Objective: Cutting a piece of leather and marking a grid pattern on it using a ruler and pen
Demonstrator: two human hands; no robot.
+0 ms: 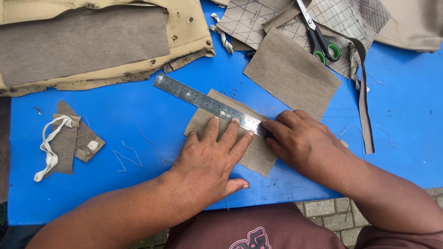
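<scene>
Nearest the viewer, both forearms reach over the front edge of the blue worktop (138,115). The left hand (210,159) lies flat and open, fingers spread, pressing down on a small tan leather piece (258,154) and, with its fingertips, on the lower edge of a steel ruler (207,102); it grips nothing. The right hand (302,140) sits just beside it, fingers curled in at the ruler's right end; whether it pinches something there cannot be told. The leather piece lies under both hands, and the ruler runs slantwise across its upper part, up to the left. Well to the left sit brown fabric scraps with a white strip (48,150), and loose threads lie between. Beyond the ruler lies a grey-brown fabric rectangle (293,74) and a long brown strap (364,106). Farthest off are a torn beige seat cover (189,27), quilted fabric (244,18) and green-handled scissors (320,41).
</scene>
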